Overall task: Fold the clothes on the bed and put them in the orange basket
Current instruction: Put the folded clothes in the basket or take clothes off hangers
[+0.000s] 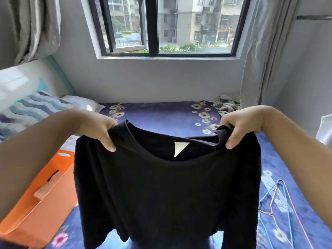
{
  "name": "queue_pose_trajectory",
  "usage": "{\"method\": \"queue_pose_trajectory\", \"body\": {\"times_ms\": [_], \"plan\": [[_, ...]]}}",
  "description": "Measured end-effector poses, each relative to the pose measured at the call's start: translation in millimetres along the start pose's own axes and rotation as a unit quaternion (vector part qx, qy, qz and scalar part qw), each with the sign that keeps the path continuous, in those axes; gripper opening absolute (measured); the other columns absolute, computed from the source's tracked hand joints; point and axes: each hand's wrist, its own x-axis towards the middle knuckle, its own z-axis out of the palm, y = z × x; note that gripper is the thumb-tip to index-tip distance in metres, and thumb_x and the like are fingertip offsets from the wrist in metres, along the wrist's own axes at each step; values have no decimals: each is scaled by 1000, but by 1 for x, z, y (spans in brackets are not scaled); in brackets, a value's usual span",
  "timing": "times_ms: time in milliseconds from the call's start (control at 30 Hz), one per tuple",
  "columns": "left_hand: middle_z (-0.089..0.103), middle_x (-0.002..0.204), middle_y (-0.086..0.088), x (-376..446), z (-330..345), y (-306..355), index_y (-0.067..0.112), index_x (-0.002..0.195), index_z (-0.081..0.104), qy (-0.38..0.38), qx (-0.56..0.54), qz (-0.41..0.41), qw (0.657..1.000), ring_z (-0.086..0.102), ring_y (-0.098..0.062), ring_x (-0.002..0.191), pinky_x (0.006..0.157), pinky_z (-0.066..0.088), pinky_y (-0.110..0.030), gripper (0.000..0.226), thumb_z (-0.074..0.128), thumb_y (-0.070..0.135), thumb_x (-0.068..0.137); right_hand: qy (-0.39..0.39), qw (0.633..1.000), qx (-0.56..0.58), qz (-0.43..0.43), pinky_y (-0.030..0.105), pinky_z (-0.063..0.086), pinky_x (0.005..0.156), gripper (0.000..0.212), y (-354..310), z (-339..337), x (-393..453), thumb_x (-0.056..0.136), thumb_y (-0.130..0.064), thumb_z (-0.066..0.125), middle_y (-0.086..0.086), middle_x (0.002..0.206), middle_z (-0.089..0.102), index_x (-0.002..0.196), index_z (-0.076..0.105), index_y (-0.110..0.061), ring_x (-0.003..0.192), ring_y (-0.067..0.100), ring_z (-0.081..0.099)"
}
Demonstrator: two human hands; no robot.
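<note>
1. Fingers of the left hand (100, 131) are clamped on the left shoulder of a black top (161, 191); those of the right hand (239, 129) are clamped on its right shoulder, so it hangs spread above the bed (161, 114).
2. The top hides the bed's middle; its hem runs off the bottom edge, and the sleeves are hard to make out.
3. The orange basket (41, 200) sits at the left, partly covered by the left forearm.
4. A crumpled grey garment (227, 105) lies far right by the curtain (258, 60); its kind is unclear.
5. Wire hangers (276, 200) lie on the floral blue sheet, under a window (168, 26).
</note>
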Motion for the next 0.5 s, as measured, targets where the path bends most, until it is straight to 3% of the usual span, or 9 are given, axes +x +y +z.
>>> {"method": "queue_pose_trajectory", "body": {"times_ms": [67, 133, 200, 233, 267, 333, 367, 433, 500], "plan": [[70, 94, -4, 23, -4, -7, 11, 91, 62, 50, -28, 7, 998, 66, -17, 87, 85, 52, -32, 16, 64, 0, 80, 76, 994, 76, 11, 24, 55, 59, 39, 18, -12, 18, 35, -32, 81, 4, 68, 70, 66, 70, -12, 63, 15, 67], [68, 91, -3, 55, -2, -15, 13, 83, 62, 104, 15, 7, 994, 63, -17, 84, 82, 50, -31, 11, 64, 3, 80, 111, 989, 86, 37, 29, 57, 67, 55, 34, -18, 39, 34, -35, 82, 5, 75, 70, 78, 64, -7, 69, 17, 68], [64, 90, -5, 95, 5, -21, 14, 79, 58, 157, 99, -9, 983, 59, -21, 87, 78, 46, -30, 7, 62, 10, 82, 92, 990, -44, 101, 32, 54, 77, 50, 53, -19, 67, 48, -39, 82, 3, 86, 67, 84, 60, -12, 82, 20, 65], [63, 91, -7, 111, 13, -24, 14, 80, 58, 179, 126, -13, 976, 57, -24, 91, 77, 44, -31, 5, 59, 12, 85, 78, 976, -151, 138, 30, 51, 75, 36, 63, -16, 81, 61, -36, 79, -1, 84, 63, 81, 57, -17, 84, 20, 61], [61, 93, -8, 122, 22, -26, 14, 82, 58, 195, 128, -12, 972, 56, -26, 95, 76, 41, -31, 6, 56, 12, 88, 88, 951, -251, 158, 28, 46, 68, 23, 71, -11, 91, 73, -29, 73, -3, 78, 57, 75, 52, -19, 81, 20, 56], [55, 94, -4, 138, 39, -31, 18, 89, 53, 202, 38, 7, 979, 53, -23, 98, 76, 35, -27, 13, 49, 6, 92, 144, 924, -318, 154, 30, 33, 59, 26, 93, -6, 111, 86, -17, 57, 1, 68, 46, 65, 41, -17, 75, 22, 46], [54, 94, -2, 143, 46, -33, 19, 94, 51, 201, -55, 28, 978, 50, -19, 98, 78, 34, -25, 18, 46, 2, 93, 182, 937, -265, 139, 30, 30, 58, 26, 106, -5, 119, 89, -14, 52, 4, 68, 44, 65, 40, -14, 73, 22, 44], [55, 91, 4, 145, 60, -28, 17, 102, 49, 199, -282, 73, 936, 48, -15, 98, 81, 36, -25, 23, 41, -3, 95, 282, 955, -16, 86, 29, 29, 59, 18, 128, -3, 127, 94, -11, 49, 9, 74, 48, 77, 48, -5, 72, 20, 44], [53, 92, 10, 146, 67, -21, 16, 107, 48, 206, -361, 96, 905, 49, -14, 98, 78, 39, -25, 23, 39, -2, 96, 317, 930, 183, 29, 26, 36, 66, 14, 136, 6, 134, 96, -8, 46, 7, 82, 53, 96, 54, 3, 76, 20, 50]]}}
